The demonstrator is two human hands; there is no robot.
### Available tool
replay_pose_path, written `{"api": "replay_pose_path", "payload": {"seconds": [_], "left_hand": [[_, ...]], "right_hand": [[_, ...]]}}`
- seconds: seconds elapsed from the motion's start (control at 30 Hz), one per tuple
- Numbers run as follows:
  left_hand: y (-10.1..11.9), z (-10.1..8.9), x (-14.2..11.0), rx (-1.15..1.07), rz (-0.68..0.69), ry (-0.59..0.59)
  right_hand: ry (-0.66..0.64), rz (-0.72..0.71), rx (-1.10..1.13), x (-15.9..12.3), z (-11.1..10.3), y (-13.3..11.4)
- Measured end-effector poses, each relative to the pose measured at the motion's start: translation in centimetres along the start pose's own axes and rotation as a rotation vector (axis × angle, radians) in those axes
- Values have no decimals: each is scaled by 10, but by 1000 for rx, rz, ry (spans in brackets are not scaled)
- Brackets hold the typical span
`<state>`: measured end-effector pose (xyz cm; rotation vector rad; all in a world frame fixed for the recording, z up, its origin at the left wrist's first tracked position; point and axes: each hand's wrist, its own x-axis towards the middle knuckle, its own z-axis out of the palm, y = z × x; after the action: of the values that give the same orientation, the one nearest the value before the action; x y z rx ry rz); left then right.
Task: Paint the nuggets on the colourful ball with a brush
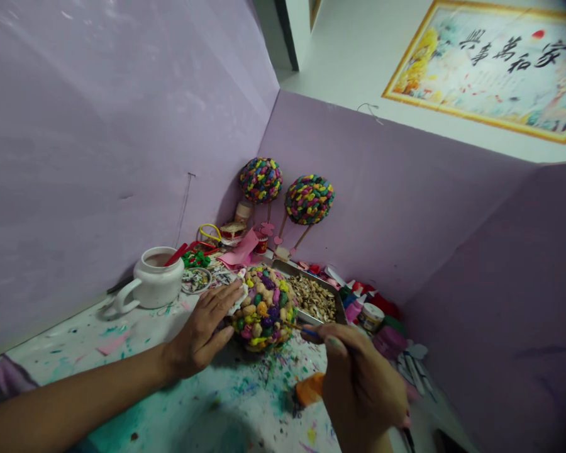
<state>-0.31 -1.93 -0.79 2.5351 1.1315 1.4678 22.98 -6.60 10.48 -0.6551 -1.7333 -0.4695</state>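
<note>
A round ball covered in peanuts (pixel 265 307), some painted and some bare tan, sits on the paint-stained table. My left hand (pixel 206 324) steadies it from the left, fingers stretched along its side. A crumpled white tissue (pixel 239 298) lies between those fingertips and the ball. In my right hand (pixel 361 374) is a thin paintbrush (pixel 310 331) with a blue handle, gripped between thumb and fingers. Its tip reaches the right side of the ball. Below the brush lies an orange piece (pixel 310 389), partly hidden by my right hand.
Behind the ball stands a metal tray (pixel 342 308) of shell pieces. A white mug (pixel 158 280) is at the left. Two finished-looking colourful balls on sticks (pixel 310 200) lean by the purple wall. Glue bottles (pixel 355 308) and a jar (pixel 371 316) crowd the right.
</note>
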Motion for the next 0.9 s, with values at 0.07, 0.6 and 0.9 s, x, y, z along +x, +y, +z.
{"api": "replay_pose_path", "payload": {"seconds": [0.07, 0.6, 0.9], "left_hand": [[0, 0, 0, 14, 12, -11], [0, 2, -1, 56, 28, -11], [0, 2, 0, 44, 29, -11]], "right_hand": [[41, 51, -39, -1, 2, 2], [32, 33, -166, 2, 1, -3], [19, 47, -152, -1, 2, -8]]}}
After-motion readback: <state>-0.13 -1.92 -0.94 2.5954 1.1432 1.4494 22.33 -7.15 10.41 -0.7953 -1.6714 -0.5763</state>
